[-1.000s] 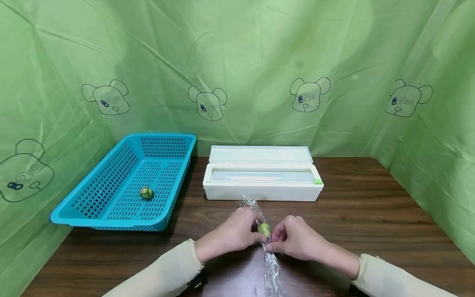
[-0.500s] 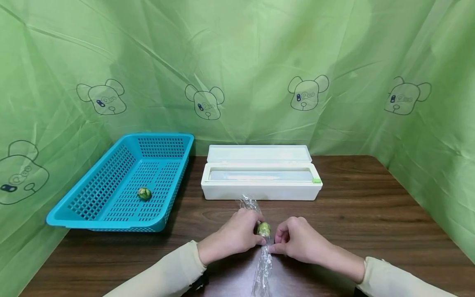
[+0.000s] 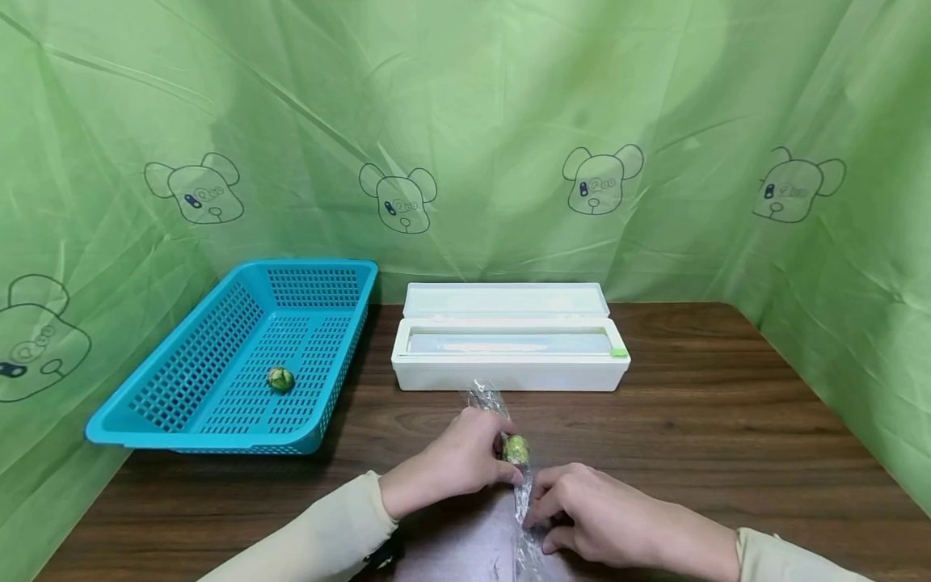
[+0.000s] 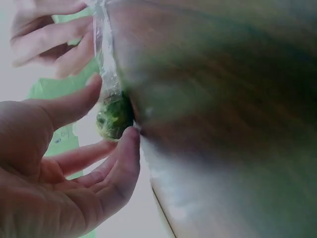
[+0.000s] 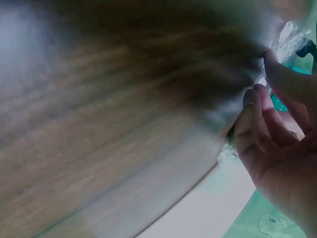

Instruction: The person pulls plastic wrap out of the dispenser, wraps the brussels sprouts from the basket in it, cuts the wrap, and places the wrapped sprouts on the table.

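Note:
A Brussels sprout [image 3: 516, 449] lies in a twisted strip of cling film [image 3: 520, 511] on the wooden table, near the middle in the head view. My left hand [image 3: 473, 453] holds the wrapped sprout from the left side, thumb at its near end and fingers at its far end. Nearer to me, my right hand [image 3: 600, 517] touches the film's right side, fingers bent and thumb apart from them. Crumpled film sticks out beyond the left fingers. In the left wrist view the sprout [image 4: 115, 116] shows green through the film.
A blue perforated basket [image 3: 338, 396] stands at the left with another Brussels sprout [image 3: 280, 379] in it. Behind the hands is a long white cling film dispenser [image 3: 509, 376], its lid raised. A green cloth [image 3: 494, 105] hangs along the back and sides of the table.
My right hand has come away from beside the sprout and moved down along the film tail toward me, its thumb and fingers spreading. My left hand has stayed at the sprout.

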